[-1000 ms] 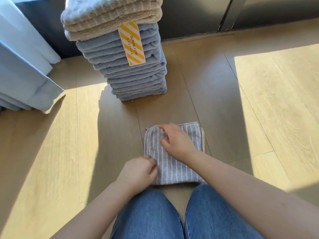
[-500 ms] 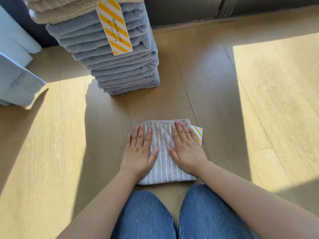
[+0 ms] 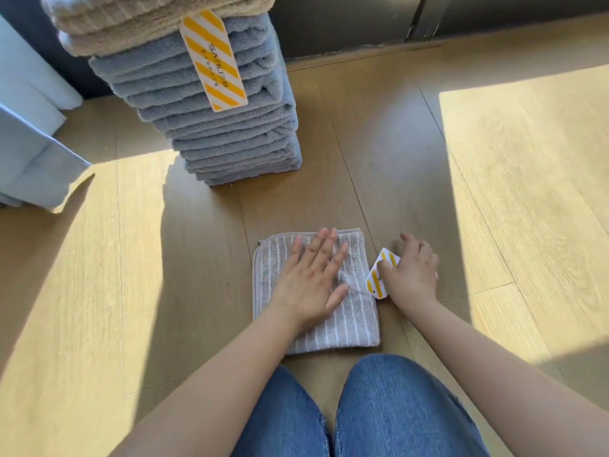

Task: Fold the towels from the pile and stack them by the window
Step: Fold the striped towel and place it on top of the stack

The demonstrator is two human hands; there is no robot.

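A folded grey striped towel [image 3: 349, 328] lies flat on the wooden floor just ahead of my knees. My left hand [image 3: 309, 278] presses flat on its middle with straight fingers. My right hand [image 3: 410, 272] is off the towel's right edge, its fingers curled round the towel's yellow-and-white striped tag [image 3: 382, 273]. Farther back by the dark window base rises a tall stack of folded towels [image 3: 227, 127], blue below and beige on top, with a striped tag [image 3: 214, 61] hanging down its front.
A pale blue curtain [image 3: 29, 153] hangs at the far left and touches the floor. The dark window frame [image 3: 418, 18] runs along the back. My knees in blue jeans [image 3: 356, 413] fill the bottom. Sunlit floor [image 3: 527, 192] stretches to the right.
Both hands were pressing flat on the towel half a second ago. My right hand has since slid off to the right edge and taken the tag; my left hand moved to the towel's centre.
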